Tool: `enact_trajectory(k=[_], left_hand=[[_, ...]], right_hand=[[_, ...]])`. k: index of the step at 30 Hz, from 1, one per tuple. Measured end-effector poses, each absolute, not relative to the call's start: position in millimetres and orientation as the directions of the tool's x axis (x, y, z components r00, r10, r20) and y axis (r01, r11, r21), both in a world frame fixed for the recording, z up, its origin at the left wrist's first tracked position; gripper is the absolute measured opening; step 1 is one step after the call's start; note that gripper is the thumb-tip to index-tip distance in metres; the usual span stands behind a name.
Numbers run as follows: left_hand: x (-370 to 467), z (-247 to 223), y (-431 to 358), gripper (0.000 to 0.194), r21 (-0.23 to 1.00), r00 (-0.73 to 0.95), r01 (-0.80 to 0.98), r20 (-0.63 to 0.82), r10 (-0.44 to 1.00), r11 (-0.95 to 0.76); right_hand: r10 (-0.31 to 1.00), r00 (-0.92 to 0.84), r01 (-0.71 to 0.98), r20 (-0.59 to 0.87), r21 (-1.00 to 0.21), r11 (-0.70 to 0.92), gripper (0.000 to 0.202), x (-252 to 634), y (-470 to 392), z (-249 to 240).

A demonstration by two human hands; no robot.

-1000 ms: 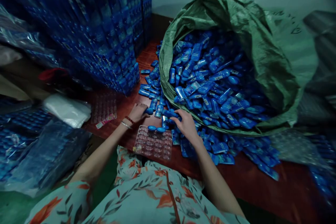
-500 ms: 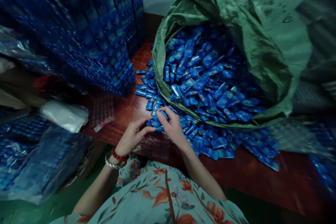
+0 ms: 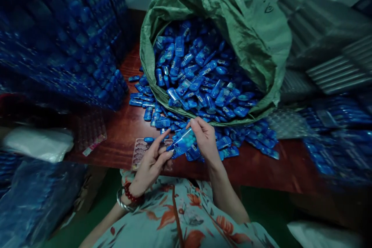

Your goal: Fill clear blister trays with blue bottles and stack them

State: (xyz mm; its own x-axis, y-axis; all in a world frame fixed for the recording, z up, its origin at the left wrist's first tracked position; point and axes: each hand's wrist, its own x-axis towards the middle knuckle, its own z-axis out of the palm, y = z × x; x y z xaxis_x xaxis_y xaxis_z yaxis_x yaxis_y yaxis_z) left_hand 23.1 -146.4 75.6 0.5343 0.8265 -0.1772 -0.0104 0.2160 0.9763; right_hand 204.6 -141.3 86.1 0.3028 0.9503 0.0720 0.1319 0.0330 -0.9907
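A shiny blue pack (image 3: 186, 141) with round light-blue shapes on its face is held tilted above the table's front edge. The fingers of my right hand (image 3: 203, 133) pinch its upper right end. My left hand (image 3: 152, 159) has its thumb and fingers closed at the lower left end, the index finger stretched along. Beneath my left hand lies a clear plastic tray (image 3: 139, 153) with round-ended hollows, partly covered by the hand. One small blue bottle-shaped piece (image 3: 149, 139) rests on the tray. Many similar blue pieces (image 3: 157, 118) lie loose just beyond my hands.
A big green woven sack (image 3: 157, 93) lies open on the reddish wooden table (image 3: 116, 135), full of blue pieces (image 3: 192, 69). Tall stacks of blue packs (image 3: 87, 46) stand at left. Another clear tray (image 3: 91, 128) and white plastic bags (image 3: 39, 143) are left; grey stacked trays (image 3: 325, 27) are right.
The view has swung right. My hands, earlier close together around blue pieces, are now farther apart with the blue pack stretched between them. The tray under them shows more, with a blue piece on it.
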Motion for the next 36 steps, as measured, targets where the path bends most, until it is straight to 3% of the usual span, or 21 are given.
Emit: enact_trajectory(k=[5,9,12,14,16,17,19,21,23,25,27,29,31,34,36], left_hand=[[43.8,69.5,-153.5,0.047,0.981,0.658,0.171,-0.183,0.73,0.091],[62.7,58.4,-164.3,0.045,0.955,0.86,0.244,-0.133,0.492,-0.167],[66.7,54.5,-167.0,0.049,0.917,0.922,0.233,-0.102,0.374,-0.324],[60.3,57.8,-162.7,0.042,0.924,0.89,0.217,-0.055,0.454,-0.314],[46.2,63.1,-153.1,0.032,0.949,0.78,0.205,-0.011,0.626,-0.239],[36.7,64.8,-146.3,0.028,0.956,0.674,0.215,0.002,0.738,-0.2],[15.2,63.1,-128.7,0.024,0.957,0.387,0.265,0.01,0.922,-0.122],[-5.0,53.3,-105.8,0.025,0.949,0.138,0.309,0.025,0.99,-0.067],[-17.5,38.7,-78.8,0.027,0.933,0.072,0.349,0.063,0.995,-0.085],[-17.7,24.6,-50.7,0.027,0.897,0.192,0.395,0.13,0.973,-0.198],[-5.6,14.8,-25.6,0.025,0.804,0.438,0.45,0.182,0.88,-0.39],[13.4,9.6,-6.5,0.025,0.638,0.66,0.508,0.142,0.737,-0.578],[32.0,6.4,6.0,0.027,0.5,0.766,0.543,0.036,0.642,-0.675],[45.9,0.9,15.4,0.026,0.465,0.793,0.552,-0.037,0.608,-0.692],[42.5,-3.9,17.9,0.024,0.493,0.791,0.542,-0.027,0.611,-0.681]], right_hand=[[0.976,0.201,0.319,0.084,-0.948,0.016,0.02,216.1,-173.3,81.5],[0.978,0.058,0.402,-0.202,-0.892,-0.209,0.021,256.2,-229.2,71.4],[0.866,0.036,0.523,-0.498,-0.729,-0.441,0.022,300.6,-288.7,46.8],[0.782,0.14,0.577,-0.607,-0.592,-0.563,0.027,328.5,-329.1,22.6],[0.695,0.338,0.618,-0.634,-0.407,-0.672,0.033,349.5,-360.1,1.1],[0.659,0.433,0.624,-0.615,-0.323,-0.712,0.037,356.0,-369.0,-5.5],[0.661,0.517,0.629,-0.543,-0.283,-0.724,0.041,358.8,-369.6,-7.0],[0.753,0.494,0.661,-0.435,-0.375,-0.65,0.04,346.4,-345.8,4.5],[0.859,0.448,0.72,-0.249,-0.469,-0.511,0.038,320.3,-301.7,20.1],[0.952,0.298,0.763,-0.071,-0.581,-0.282,0.035,286.1,-246.0,30.5],[0.997,0.071,0.772,0.04,-0.635,-0.029,0.028,251.9,-188.3,32.3],[0.991,-0.077,0.818,0.109,-0.561,0.125,0.023,224.5,-137.3,28.9],[0.984,-0.162,0.89,0.069,-0.42,0.176,0.02,207.3,-99.2,26.2],[0.979,-0.204,0.949,-0.026,-0.252,0.191,0.016,198.3,-71.9,28.3],[0.98,-0.191,0.961,-0.052,-0.213,0.176,0.016,198.1,-70.5,30.4]])
